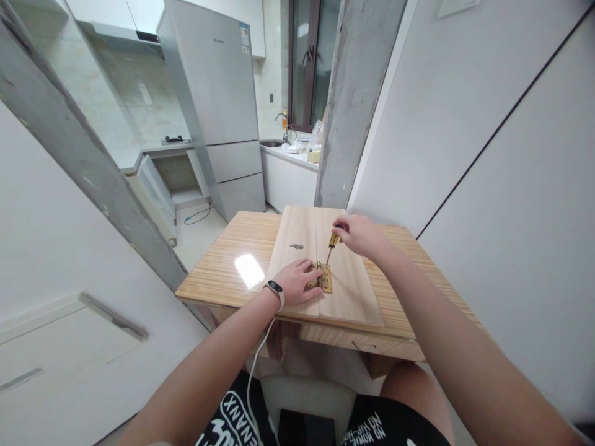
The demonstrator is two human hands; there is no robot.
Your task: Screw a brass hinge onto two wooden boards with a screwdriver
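Our brass-coloured hinge (327, 282) lies across two abutting boards (301, 224), partly hidden under our left hand (301, 283), spread, grasping nothing. At one o'clock our right hand (357, 234) grips a screwdriver (333, 241), its tip indistinct; at eleven, small metal pieces (297, 246) blur together.

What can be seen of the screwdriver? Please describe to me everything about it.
The screwdriver has a yellow handle with dark markings, plastic by its look, and a thin, metal-looking shaft. It is tilted, tip downward, held by the upper handle in the person's right grip. Its tip is at the far part of the brass-coloured hinge, on the right leaf; the tip's shape is too small to tell.
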